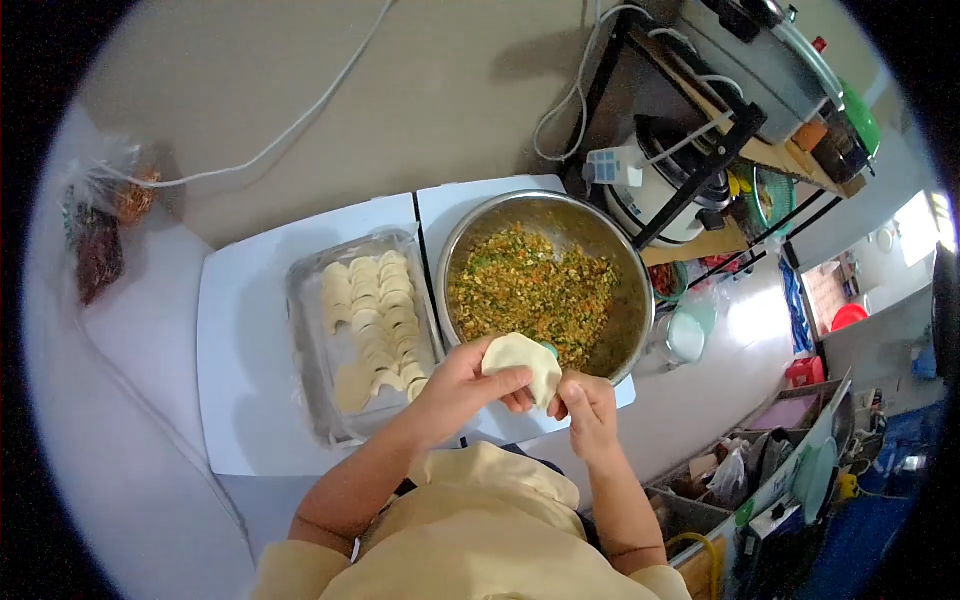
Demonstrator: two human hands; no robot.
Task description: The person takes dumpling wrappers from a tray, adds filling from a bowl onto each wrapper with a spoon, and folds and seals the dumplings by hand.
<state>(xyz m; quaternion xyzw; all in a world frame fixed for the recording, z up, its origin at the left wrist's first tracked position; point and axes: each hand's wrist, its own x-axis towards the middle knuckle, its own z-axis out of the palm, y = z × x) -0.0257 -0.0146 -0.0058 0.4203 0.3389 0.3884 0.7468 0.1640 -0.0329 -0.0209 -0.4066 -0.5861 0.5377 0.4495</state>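
Observation:
Between my hands, in front of the bowl's near rim, is a pale round dough wrapper (524, 362). My left hand (468, 384) holds it from the left, thumb across its face. My right hand (588, 408) is closed at its lower right edge, fingers pinched together. A small bit of green shows behind the wrapper's top edge. Just beyond is a large steel bowl (628, 262) of chopped green and orange filling (535, 290). To the left, a clear-lined tray (312, 392) holds rows of overlapping pale dough pieces (368, 315).
Both tray and bowl stand on a white surface (243, 330). A black-framed rack (690, 190) with a cooker (650, 205) rises at the back right. A glass container (684, 337) is right of the bowl. Plastic bags (105, 220) hang at the left; bins (700, 490) sit lower right.

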